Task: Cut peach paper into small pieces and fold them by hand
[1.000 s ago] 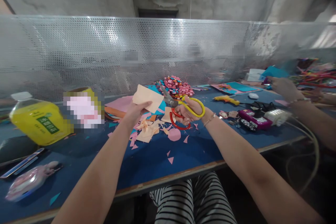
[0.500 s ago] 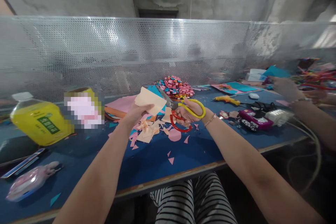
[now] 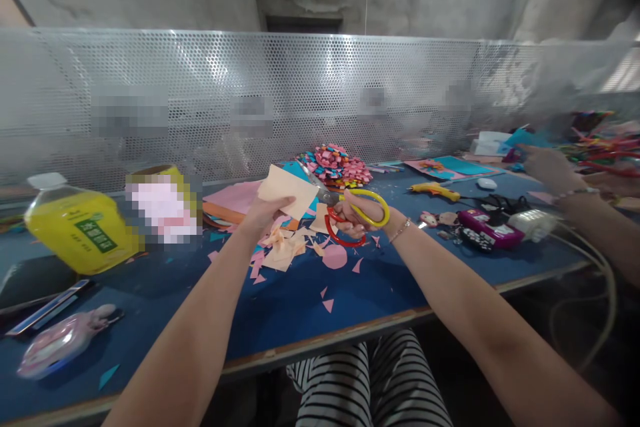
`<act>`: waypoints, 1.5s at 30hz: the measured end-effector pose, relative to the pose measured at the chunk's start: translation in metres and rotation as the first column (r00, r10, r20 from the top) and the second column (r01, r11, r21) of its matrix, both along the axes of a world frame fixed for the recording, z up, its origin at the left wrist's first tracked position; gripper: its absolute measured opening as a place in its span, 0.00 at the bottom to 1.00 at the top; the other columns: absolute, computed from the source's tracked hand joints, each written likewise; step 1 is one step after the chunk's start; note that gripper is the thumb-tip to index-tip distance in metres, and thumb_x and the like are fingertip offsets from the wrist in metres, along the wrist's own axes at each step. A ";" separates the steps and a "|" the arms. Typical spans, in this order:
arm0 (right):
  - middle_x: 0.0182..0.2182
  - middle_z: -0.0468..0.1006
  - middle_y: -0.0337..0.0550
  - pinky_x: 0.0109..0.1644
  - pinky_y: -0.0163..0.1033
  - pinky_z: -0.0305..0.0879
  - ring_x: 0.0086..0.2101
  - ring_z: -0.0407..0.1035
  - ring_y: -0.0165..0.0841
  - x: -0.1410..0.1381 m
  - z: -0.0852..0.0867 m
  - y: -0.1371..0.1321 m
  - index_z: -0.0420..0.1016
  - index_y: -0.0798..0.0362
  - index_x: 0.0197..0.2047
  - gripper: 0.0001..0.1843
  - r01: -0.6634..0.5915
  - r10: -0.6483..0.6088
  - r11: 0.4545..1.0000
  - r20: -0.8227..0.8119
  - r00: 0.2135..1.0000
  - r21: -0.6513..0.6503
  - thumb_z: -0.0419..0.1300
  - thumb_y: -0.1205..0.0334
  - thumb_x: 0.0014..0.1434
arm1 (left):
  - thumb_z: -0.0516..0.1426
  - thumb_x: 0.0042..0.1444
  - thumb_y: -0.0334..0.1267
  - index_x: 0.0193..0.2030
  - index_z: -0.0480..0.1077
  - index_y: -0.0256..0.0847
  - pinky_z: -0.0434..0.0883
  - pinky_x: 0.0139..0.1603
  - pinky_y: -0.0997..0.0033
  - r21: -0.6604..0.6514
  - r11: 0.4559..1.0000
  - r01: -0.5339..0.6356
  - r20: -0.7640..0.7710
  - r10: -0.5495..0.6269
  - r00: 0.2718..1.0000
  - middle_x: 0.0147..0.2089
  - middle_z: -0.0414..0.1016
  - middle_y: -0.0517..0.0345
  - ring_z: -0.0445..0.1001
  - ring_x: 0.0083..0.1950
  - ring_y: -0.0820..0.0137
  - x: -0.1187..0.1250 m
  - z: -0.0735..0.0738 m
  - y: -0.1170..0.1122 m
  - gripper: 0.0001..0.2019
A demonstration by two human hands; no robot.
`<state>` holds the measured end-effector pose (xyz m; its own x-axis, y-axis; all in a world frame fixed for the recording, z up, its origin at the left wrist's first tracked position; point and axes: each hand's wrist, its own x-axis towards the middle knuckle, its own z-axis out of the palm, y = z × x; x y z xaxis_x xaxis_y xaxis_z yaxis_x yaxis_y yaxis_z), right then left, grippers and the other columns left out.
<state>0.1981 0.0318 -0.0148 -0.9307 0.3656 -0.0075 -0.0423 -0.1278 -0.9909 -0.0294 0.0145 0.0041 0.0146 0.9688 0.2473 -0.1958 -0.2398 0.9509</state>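
My left hand (image 3: 269, 212) pinches a cream sheet of paper (image 3: 287, 191) above the table. In my right hand (image 3: 354, 213) is a pair of scissors (image 3: 372, 205) with one yellow and one red handle loop; their blades point up and left, by the right edge of the sheet. Below both hands lie cream paper scraps (image 3: 284, 251) and a pink paper disc (image 3: 335, 256). Pink and orange sheets (image 3: 235, 200) lie behind my left hand. A heap of small coloured paper pieces (image 3: 334, 165) sits beyond the scissors.
A bottle of yellow liquid (image 3: 80, 223) leans at left. At right lie a yellow glue gun (image 3: 435, 192) and a purple device (image 3: 489, 229) with cables. A perforated metal screen (image 3: 300, 93) closes off the back. Another person's hand (image 3: 550, 170) works at far right.
The scissors' handle loops have drawn slightly closer together. The whole view has shifted a little; the paper stays in my left hand. The other person's hand has moved slightly.
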 end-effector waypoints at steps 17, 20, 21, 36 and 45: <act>0.14 0.57 0.30 0.08 0.25 0.45 0.10 0.42 0.17 -0.001 -0.001 0.001 0.56 0.54 0.27 0.30 0.159 -0.169 0.976 0.058 0.984 0.152 0.38 0.33 0.54 | 0.66 0.33 0.30 0.48 0.68 0.41 0.73 0.41 0.69 0.022 1.000 -0.018 0.057 0.017 0.998 0.39 0.77 0.54 0.75 0.41 0.65 0.000 -0.003 0.005 0.30; 0.14 0.58 0.30 0.08 0.25 0.44 0.09 0.42 0.17 -0.002 -0.003 0.003 0.55 0.54 0.27 0.30 0.164 -0.175 0.973 0.059 0.983 0.163 0.39 0.32 0.53 | 0.66 0.35 0.32 0.48 0.67 0.42 0.73 0.43 0.67 0.052 0.999 -0.007 0.083 0.003 0.997 0.42 0.77 0.54 0.74 0.44 0.64 0.002 -0.004 0.005 0.29; 0.14 0.58 0.30 0.08 0.25 0.45 0.09 0.43 0.17 -0.002 -0.003 0.003 0.55 0.54 0.27 0.31 0.167 -0.180 0.970 0.060 0.982 0.178 0.39 0.31 0.52 | 0.66 0.35 0.33 0.49 0.66 0.42 0.73 0.43 0.66 0.055 0.999 -0.002 0.085 -0.002 0.996 0.43 0.76 0.53 0.74 0.45 0.64 0.002 -0.005 0.005 0.29; 0.13 0.58 0.31 0.08 0.26 0.48 0.09 0.46 0.19 -0.005 -0.002 -0.001 0.58 0.55 0.28 0.32 0.180 -0.201 0.958 0.074 0.977 0.224 0.35 0.33 0.54 | 0.65 0.37 0.30 0.49 0.66 0.42 0.72 0.47 0.63 0.050 0.999 0.007 0.121 -0.013 0.993 0.43 0.76 0.53 0.74 0.46 0.64 0.007 -0.005 0.002 0.28; 0.18 0.62 0.35 0.10 0.29 0.48 0.12 0.49 0.21 -0.002 0.003 -0.004 0.54 0.54 0.30 0.33 -0.016 0.017 1.000 0.024 1.000 -0.021 0.29 0.32 0.54 | 0.66 0.34 0.34 0.40 0.71 0.36 0.73 0.44 0.62 -0.025 0.999 0.029 0.062 -0.028 0.998 0.40 0.77 0.51 0.75 0.43 0.61 0.011 -0.006 -0.001 0.22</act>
<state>0.1956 0.0278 -0.0121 -0.9362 0.3495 -0.0374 -0.0161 -0.1491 -0.9887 -0.0181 0.0137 -0.0017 0.0277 0.9744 0.2231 -0.2607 -0.2084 0.9427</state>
